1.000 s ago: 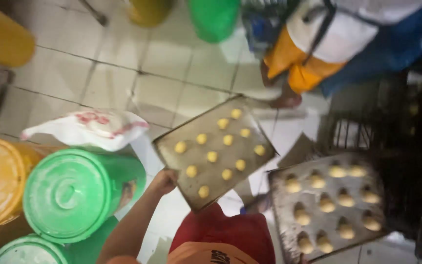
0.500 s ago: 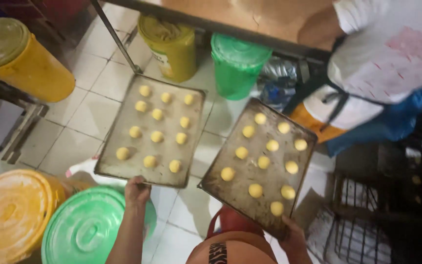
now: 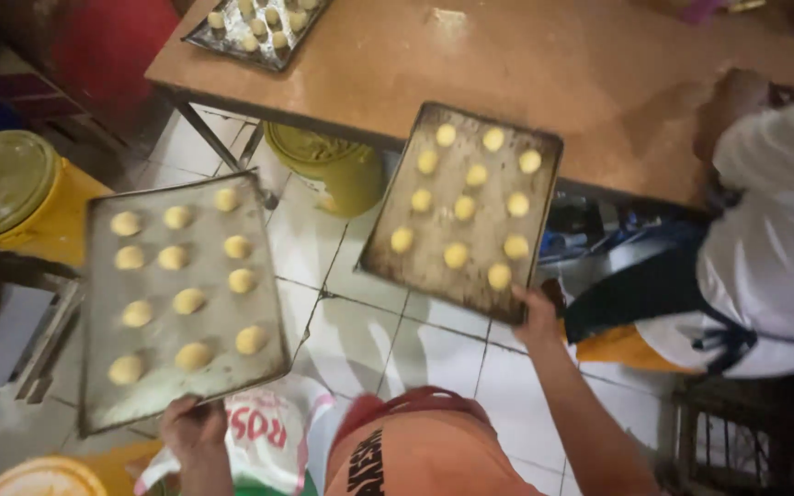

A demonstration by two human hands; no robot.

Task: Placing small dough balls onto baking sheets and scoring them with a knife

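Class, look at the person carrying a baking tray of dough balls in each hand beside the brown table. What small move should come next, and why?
Probably slide the right tray forward onto the table. Its far edge already overlaps the table's bare top, and the right hand grips just one corner, so resting it first would free that hand to steady the left tray, which the left hand holds over the floor by its near edge.

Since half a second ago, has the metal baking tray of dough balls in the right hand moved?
Yes. The metal baking tray in the right hand now overlaps the brown table edge; before, it was short of it.
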